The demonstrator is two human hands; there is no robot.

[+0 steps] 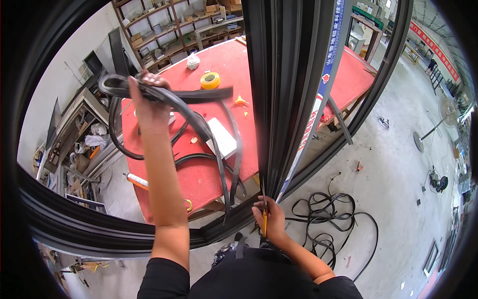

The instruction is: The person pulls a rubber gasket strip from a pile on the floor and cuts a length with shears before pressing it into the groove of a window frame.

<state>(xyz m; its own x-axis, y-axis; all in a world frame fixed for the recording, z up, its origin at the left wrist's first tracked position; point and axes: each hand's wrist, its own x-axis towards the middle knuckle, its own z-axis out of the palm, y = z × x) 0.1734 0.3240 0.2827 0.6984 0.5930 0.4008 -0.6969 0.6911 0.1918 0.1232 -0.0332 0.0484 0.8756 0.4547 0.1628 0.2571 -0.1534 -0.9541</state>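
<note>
My left hand [152,102] is raised over the red table [226,60], closed around a looped bundle of black rubber sealing strip [186,113]. Lengths of the strip hang down toward the table's near edge. Low at the corner of a large black window frame [279,89], my right hand [270,219] grips a slim tool with an orange-yellow handle [265,225]. Its thin metal end points up along the upright profile; the exact kind of tool cannot be made out. A blue and white film strip [318,99] runs along that profile.
On the table lie a yellow tape roll [210,80], a white box [222,137] and a sealant tube [137,181]. More black strip [323,219] is tangled on the floor at right. A standing fan [444,112] is further right; shelves [167,32] stand behind.
</note>
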